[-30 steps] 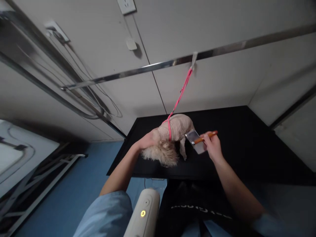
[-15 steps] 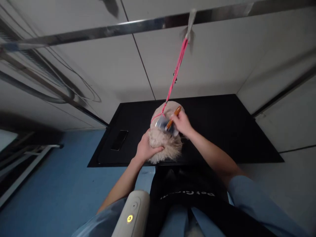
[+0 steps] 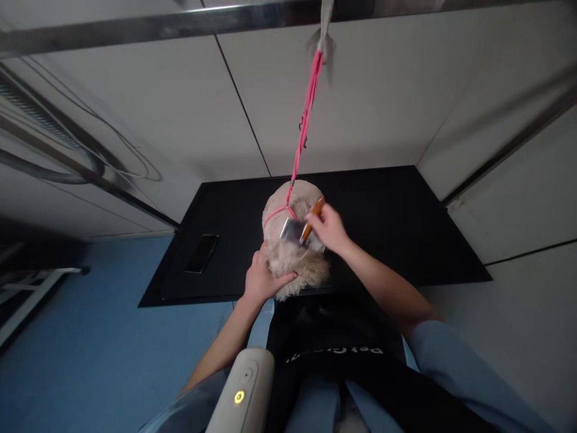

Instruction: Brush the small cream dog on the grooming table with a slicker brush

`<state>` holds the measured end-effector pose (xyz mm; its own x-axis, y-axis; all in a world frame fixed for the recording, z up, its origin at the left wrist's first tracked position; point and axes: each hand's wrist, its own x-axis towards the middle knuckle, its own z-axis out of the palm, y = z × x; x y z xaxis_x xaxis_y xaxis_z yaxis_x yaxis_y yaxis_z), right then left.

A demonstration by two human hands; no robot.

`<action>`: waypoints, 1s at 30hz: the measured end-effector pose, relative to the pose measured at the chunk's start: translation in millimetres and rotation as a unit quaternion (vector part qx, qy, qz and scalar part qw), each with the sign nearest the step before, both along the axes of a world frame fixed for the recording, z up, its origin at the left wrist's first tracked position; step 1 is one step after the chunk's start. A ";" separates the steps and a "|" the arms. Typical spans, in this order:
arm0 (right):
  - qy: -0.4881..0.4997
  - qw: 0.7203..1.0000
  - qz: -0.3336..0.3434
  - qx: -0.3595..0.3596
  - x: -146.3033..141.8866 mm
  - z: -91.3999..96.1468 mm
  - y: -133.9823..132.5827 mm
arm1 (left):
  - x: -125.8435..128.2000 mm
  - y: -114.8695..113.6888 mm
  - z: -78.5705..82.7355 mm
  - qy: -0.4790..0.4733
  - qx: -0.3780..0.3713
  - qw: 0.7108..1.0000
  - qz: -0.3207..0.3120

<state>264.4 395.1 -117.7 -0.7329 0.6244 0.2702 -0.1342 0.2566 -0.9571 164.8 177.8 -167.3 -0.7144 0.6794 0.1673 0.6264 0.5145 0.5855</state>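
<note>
A small cream curly-haired dog [image 3: 293, 198] stands on a black table [image 3: 383, 228], tied by a pink leash [image 3: 305, 120] to a metal bar [image 3: 135, 27] overhead. My left hand [image 3: 260, 279] is closed on the dog's fluffy near end. My right hand [image 3: 328, 227] grips a slicker brush [image 3: 293, 230] by its orange handle, and the metal head lies on the dog's back.
A dark phone [image 3: 201, 253] lies on the table's left part. A white device with a lit yellow button [image 3: 241, 394] hangs at my chest over a black apron [image 3: 342, 355]. White wall panels stand behind the table, and blue floor [image 3: 81, 355] lies to the left.
My right hand has brought the brush from beside the dog onto its back. The dog has turned so its rear faces me, and my view has shifted closer and right.
</note>
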 end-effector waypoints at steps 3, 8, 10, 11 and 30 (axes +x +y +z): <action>0.092 0.986 -0.135 -0.021 -2.8 14.7 11.9 | 2.2 -3.2 -2.6 0.009 -0.017 1.000 0.011; 0.064 0.997 0.046 -0.017 0.1 19.1 -9.3 | -0.4 -7.8 -6.0 0.015 -0.019 1.000 -0.009; 0.025 0.995 0.089 -0.034 4.2 14.6 -16.8 | -1.0 -9.0 -6.4 0.018 -0.020 0.999 -0.017; 0.041 0.997 0.051 -0.043 7.0 13.1 -17.9 | -0.6 -9.2 -5.8 0.021 -0.027 0.999 -0.014; 0.104 0.991 0.025 -0.077 33.7 3.0 -18.5 | 33.6 7.7 16.9 -0.024 -0.194 0.980 0.044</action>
